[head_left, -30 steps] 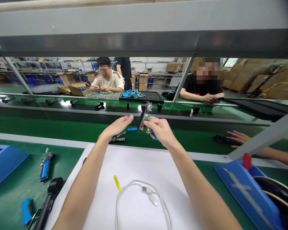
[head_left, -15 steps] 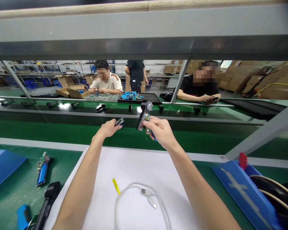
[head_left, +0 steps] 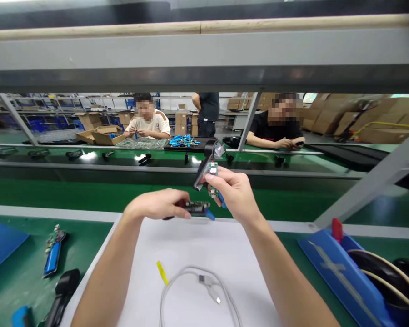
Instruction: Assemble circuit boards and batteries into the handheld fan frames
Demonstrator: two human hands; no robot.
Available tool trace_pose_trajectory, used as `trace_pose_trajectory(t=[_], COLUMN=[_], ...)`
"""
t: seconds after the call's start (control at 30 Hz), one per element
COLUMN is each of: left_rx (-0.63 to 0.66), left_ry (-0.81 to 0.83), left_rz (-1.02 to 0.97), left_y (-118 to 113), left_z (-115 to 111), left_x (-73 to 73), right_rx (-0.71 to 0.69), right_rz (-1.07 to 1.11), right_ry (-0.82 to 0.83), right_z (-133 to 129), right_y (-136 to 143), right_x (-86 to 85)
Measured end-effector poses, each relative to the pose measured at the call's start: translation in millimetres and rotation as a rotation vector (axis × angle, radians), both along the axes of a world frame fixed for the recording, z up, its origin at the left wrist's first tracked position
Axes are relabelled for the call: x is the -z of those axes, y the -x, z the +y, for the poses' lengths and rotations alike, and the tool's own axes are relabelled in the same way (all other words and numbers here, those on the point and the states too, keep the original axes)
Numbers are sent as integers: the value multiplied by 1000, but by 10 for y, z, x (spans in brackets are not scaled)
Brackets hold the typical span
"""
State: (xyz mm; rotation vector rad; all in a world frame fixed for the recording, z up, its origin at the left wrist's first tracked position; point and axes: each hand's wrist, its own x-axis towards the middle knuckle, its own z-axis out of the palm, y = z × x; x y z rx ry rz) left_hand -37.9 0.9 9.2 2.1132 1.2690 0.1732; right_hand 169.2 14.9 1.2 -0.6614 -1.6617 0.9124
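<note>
In my right hand (head_left: 234, 190) I hold an opened handheld fan (head_left: 204, 164), raised above the far edge of the white sheet. Its black handle tilts, the round head is at the top, and a green circuit board (head_left: 213, 180) with a blue battery shows beside the handle. My left hand (head_left: 160, 203) is closed around a second opened fan (head_left: 197, 208), lying sideways with its board facing up and a blue part at its right end. The left fingers partly cover it. A white USB cable (head_left: 191, 268) with a yellow tag lies looped on the white sheet (head_left: 180, 245).
On the left are a blue-battery board assembly (head_left: 53, 254), a black fan (head_left: 63, 290) and a blue bin (head_left: 3, 247). A blue bin (head_left: 341, 268) with black parts stands right. Beyond runs a line (head_left: 122, 159) carrying fan parts; co-workers (head_left: 150, 120) sit behind it. A shelf beam crosses overhead.
My left hand has moved right and nearer to me, bringing its fan beneath the right hand. The right hand still holds its fan, turned slightly. The view has tilted up a little.
</note>
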Motion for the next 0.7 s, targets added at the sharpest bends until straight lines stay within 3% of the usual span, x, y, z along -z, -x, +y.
trace_pose_trajectory(t=[0.23,0.47,0.6,0.7], left_rx=[136,125,121,27], left_ry=[74,210,136,41], left_rz=[384,375,160,-337], left_y=[-365,-426,-302,-187], left_z=[190,330,320,286], left_x=[353,585,553,406], right_rx=[5,-1,17,0], right_rz=[-23,-21,-49,-128], right_ry=[-12,-24,-32,-72], right_z=[-37,-30,-39,-40], right_y=[-16,-24,-54,-80], right_x=[-39,-59,-74,-88])
